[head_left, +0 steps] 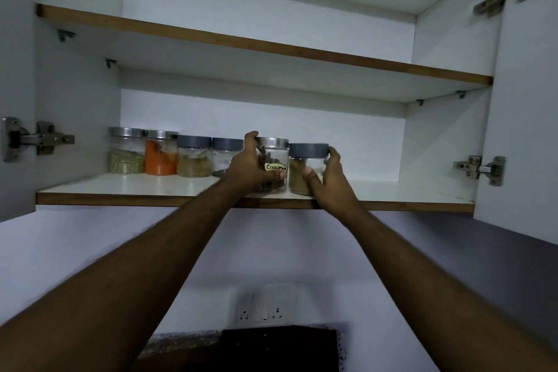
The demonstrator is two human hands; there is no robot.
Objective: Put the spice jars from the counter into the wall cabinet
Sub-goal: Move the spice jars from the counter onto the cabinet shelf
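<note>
Both arms reach up into the wall cabinet [78, 93], and each hand is wrapped around a jar on the lower shelf [126, 186]. Take the cinnamon jar [273, 169], the one with the handwritten label and steel lid, as the landmark. The left hand [247, 166] grips it from its left side, fingers curled over the lid edge and thumb low across the front, closed firmly on the glass. Just to the right of the cinnamon jar, touching or nearly touching it, stands the brown powder jar [302, 169] with a grey lid; the right hand [329, 175] cups it from the right, thumb on the front, fingers behind, a closed but looser-looking hold.

To the left of the cinnamon jar runs a row of four jars: one with a grey lid [226, 154] mostly hidden by the left hand, then a tan spice jar [194, 157], an orange powder jar [161, 154] and a seed jar [126, 151] at the far end.

The step looks like seating the last two jars. Both sit nearer the shelf's front edge than the row does, so to do it well, slide them straight back until they line up with the row, keeping the bases flat. Let go only when each stands steady, and withdraw the left hand without knocking the grey-lidded neighbour. Keep the label facing outward.
</note>
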